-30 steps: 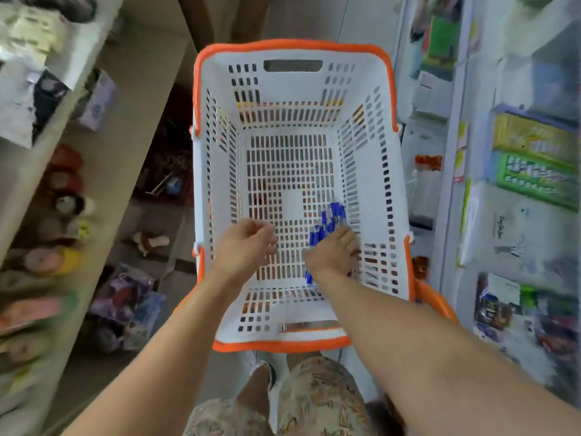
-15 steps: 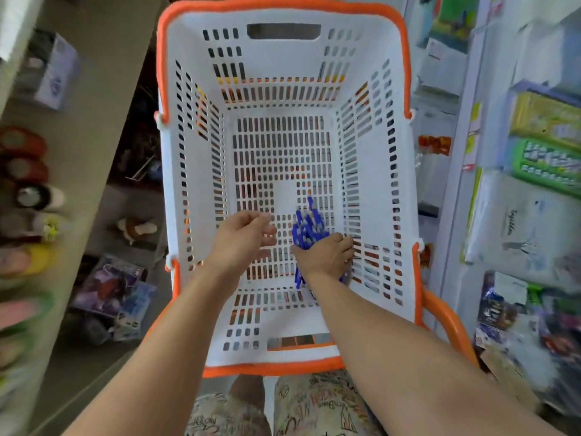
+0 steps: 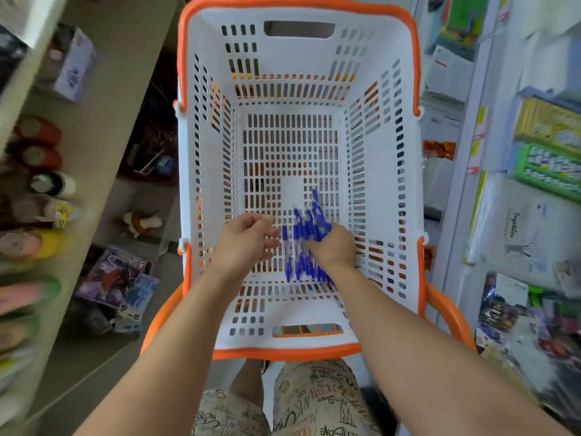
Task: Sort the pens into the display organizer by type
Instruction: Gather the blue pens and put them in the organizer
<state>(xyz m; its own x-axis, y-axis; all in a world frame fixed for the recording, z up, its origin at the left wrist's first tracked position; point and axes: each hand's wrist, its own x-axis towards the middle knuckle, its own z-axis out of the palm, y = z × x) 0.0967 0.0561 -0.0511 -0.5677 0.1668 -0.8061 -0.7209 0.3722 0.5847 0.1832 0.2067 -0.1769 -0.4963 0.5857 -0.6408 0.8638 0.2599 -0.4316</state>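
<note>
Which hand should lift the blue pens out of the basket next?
Right. The right hand already grips the blue pens in the basket; the left hand hangs beside them, holding nothing.

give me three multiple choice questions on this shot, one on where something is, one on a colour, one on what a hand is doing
1. Where are the pens?
A. On the left shelf
B. Inside the basket
C. On the floor

2. What colour is the basket rim?
A. Orange
B. Green
C. Black

3. What is the right hand doing?
A. Hanging idle outside the basket
B. Gripping the basket handle
C. Holding a bunch of pens

Answers:
1 B: the pens lie over the basket's slotted bottom, under the hands.
2 A: an orange band runs round the white basket's top edge.
3 C: its fingers curl round the blue pens, while the left hand beside it holds nothing.
</note>
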